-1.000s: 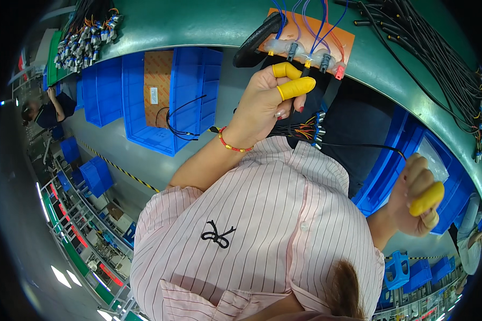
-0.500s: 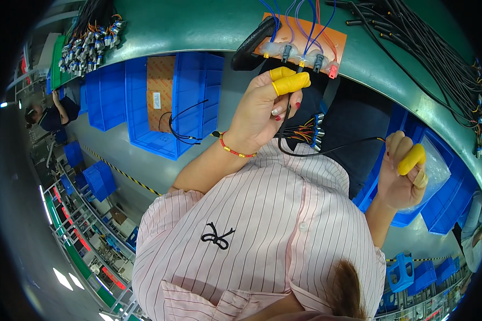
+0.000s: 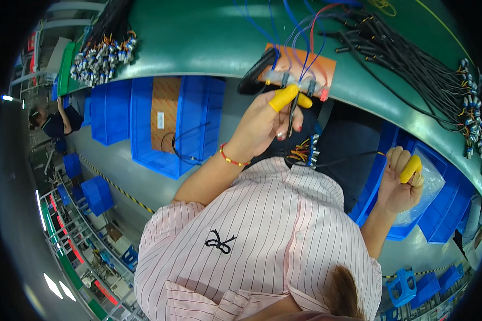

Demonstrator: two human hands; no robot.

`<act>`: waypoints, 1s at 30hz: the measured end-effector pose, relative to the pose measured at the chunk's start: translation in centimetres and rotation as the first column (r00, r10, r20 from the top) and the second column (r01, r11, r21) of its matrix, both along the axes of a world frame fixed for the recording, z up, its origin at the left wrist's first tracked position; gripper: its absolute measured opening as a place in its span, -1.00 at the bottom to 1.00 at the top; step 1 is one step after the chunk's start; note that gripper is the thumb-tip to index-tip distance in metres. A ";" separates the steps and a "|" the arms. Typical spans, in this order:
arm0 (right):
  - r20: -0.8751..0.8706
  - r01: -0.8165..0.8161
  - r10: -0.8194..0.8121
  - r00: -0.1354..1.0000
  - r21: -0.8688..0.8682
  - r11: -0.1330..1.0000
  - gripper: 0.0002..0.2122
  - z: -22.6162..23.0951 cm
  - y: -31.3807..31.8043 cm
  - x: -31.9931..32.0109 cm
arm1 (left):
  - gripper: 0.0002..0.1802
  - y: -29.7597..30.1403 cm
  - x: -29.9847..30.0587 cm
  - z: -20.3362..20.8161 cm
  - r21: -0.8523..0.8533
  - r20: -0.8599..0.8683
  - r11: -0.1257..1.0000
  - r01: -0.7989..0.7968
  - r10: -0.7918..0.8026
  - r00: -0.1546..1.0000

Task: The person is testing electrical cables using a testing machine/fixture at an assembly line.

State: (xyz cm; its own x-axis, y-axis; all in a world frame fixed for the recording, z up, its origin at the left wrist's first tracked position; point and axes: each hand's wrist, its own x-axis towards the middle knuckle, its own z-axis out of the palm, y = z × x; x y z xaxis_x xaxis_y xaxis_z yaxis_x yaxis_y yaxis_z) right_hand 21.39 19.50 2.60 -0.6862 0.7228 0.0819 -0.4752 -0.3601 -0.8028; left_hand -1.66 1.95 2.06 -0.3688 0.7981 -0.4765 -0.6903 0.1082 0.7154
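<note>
My left hand (image 3: 270, 117), with yellow finger cots on two fingers, pinches one end of a black cable (image 3: 293, 116) at the front edge of an orange board (image 3: 321, 68). The board carries a row of small connectors set in whitish glue, with blue and red wires running from its back. The fingertips hide whether the cable end sits in a connector. Off to the right, my right hand (image 3: 403, 179), with a yellow cot on one finger, is closed on the same cable's other end, where thin orange wires show. The cable sags between both hands.
On the green table (image 3: 198, 43) lie a bundle of cables with metal connectors (image 3: 104, 59) at left and a large pile of black cables (image 3: 407, 59) at right. Another connector bundle (image 3: 308, 151) rests near my lap. Blue bins (image 3: 203, 117) stand below. A person (image 3: 61, 117) is far left.
The whole view has shifted, so the table, board and bins appear lower. My left fingers now cover the board's middle connector. Both hands keep hold of the cable.
</note>
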 end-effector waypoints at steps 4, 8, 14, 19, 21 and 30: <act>-0.012 0.050 -0.051 0.999 -0.021 0.999 -0.65 0.6 0.6 0.4 | -0.64 0.0 0.6 -0.5 0.023 -0.095 0.999 -0.048 0.050 0.994; -0.062 0.087 -0.090 0.994 -0.049 0.995 -0.69 0.8 1.6 1.1 | -0.70 0.3 1.4 -0.6 0.055 -0.107 0.991 -0.125 0.130 0.986; -0.017 0.245 -0.244 0.970 0.060 0.968 -0.72 2.0 4.4 5.0 | -0.75 0.2 1.8 -0.5 0.048 -0.046 0.984 -0.173 0.176 0.983; -0.024 0.337 -0.337 0.941 0.059 0.940 -0.73 3.3 7.3 10.6 | -0.74 -1.7 5.4 0.1 -0.042 -0.240 0.995 0.086 -0.094 0.966; 0.019 0.387 -0.388 0.921 0.043 0.921 -0.74 3.5 7.9 11.2 | -0.74 -2.3 5.7 -0.6 -0.110 -0.161 0.988 0.105 -0.122 0.979; -0.209 0.279 -0.278 0.938 -0.029 0.960 -0.83 3.5 18.3 12.2 | -0.53 7.1 2.3 4.9 0.304 -0.275 0.952 -0.028 0.116 0.955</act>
